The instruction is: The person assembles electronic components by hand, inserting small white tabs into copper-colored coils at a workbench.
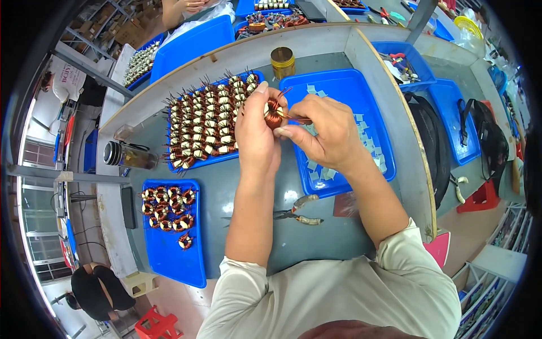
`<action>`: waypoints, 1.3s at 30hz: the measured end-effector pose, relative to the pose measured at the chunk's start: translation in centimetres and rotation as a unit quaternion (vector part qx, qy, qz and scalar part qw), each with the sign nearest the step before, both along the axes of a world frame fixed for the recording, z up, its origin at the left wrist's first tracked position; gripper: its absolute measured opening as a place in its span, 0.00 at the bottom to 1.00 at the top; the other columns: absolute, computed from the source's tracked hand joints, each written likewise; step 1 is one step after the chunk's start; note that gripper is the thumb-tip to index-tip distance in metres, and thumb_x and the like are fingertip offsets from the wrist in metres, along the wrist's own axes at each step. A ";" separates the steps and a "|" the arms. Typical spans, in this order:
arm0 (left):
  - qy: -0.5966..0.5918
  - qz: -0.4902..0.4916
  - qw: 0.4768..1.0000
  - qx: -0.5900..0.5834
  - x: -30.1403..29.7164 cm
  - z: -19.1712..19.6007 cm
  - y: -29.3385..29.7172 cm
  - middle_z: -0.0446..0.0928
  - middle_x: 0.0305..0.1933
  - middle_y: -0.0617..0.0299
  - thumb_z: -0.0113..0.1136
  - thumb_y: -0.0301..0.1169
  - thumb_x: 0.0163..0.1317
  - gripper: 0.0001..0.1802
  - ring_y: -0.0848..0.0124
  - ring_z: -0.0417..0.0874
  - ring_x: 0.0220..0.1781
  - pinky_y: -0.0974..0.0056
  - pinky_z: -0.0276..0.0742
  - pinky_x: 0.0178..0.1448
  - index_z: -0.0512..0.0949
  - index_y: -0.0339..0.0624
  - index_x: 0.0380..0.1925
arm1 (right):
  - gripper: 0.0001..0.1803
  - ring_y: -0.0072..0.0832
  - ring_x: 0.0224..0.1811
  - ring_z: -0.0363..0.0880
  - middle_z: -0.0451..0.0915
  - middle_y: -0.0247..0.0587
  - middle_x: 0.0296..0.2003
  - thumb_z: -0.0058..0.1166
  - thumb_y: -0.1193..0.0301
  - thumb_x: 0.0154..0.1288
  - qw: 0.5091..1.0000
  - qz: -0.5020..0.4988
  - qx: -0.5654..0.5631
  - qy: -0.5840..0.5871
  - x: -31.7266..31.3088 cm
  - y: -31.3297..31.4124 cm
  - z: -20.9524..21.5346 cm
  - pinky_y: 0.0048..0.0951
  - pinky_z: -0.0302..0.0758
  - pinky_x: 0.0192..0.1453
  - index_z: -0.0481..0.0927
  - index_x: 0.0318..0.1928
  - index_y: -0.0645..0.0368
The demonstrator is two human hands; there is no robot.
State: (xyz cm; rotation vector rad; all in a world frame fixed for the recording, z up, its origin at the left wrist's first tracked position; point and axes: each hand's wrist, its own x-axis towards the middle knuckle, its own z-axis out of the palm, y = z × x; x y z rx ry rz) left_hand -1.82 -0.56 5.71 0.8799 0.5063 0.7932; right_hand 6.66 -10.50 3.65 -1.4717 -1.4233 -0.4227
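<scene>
My left hand (255,133) grips a toroidal coil (274,117) wound with copper wire, holding it up over the gap between two blue trays. Thumb and fingers of my right hand (327,131) are closed on the coil's wire leads (300,120) at its right side. More leads stick up from the coil's top. Behind my left hand, rows of finished-looking coils (197,121) with upright leads fill a blue tray. Under my right hand, small pale square pieces (370,144) lie scattered in another blue tray (344,85).
Pliers (293,214) lie on the grey bench near my forearms. A smaller blue tray (175,263) with several coils sits at the left, below a dark bottle (131,155). A yellowish tin (282,62) stands at the back. Wooden partitions (389,107) edge the bench; another person's hands (192,5) show beyond.
</scene>
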 end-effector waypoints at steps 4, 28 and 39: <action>0.009 -0.084 0.996 0.013 -0.4 -0.7 0.0 0.74 0.25 0.67 0.51 0.47 0.79 0.22 0.79 0.67 0.21 0.69 0.58 0.24 0.78 0.41 0.34 | 0.12 0.37 0.24 0.79 0.81 0.36 0.26 0.72 0.62 0.62 0.998 -0.054 0.027 -0.012 0.8 -0.1 -0.8 0.37 0.71 0.30 0.83 0.35 0.55; -0.057 -0.142 0.970 0.190 -1.9 -1.0 2.4 0.78 0.33 0.61 0.46 0.50 0.79 0.27 0.76 0.75 0.34 0.69 0.71 0.40 0.79 0.37 0.34 | 0.26 0.35 0.34 0.85 0.86 0.37 0.38 0.79 0.69 0.51 0.993 0.005 0.100 -0.055 -1.3 0.0 0.2 0.34 0.77 0.35 0.85 0.52 0.55; -0.021 -0.208 0.945 0.252 -2.3 -0.8 3.6 0.75 0.26 0.64 0.51 0.44 0.71 0.23 0.78 0.70 0.29 0.68 0.62 0.34 0.77 0.36 0.25 | 0.16 0.39 0.34 0.86 0.86 0.41 0.37 0.75 0.76 0.54 0.996 0.055 0.064 -0.003 -2.0 -0.4 0.5 0.37 0.80 0.36 0.87 0.45 0.58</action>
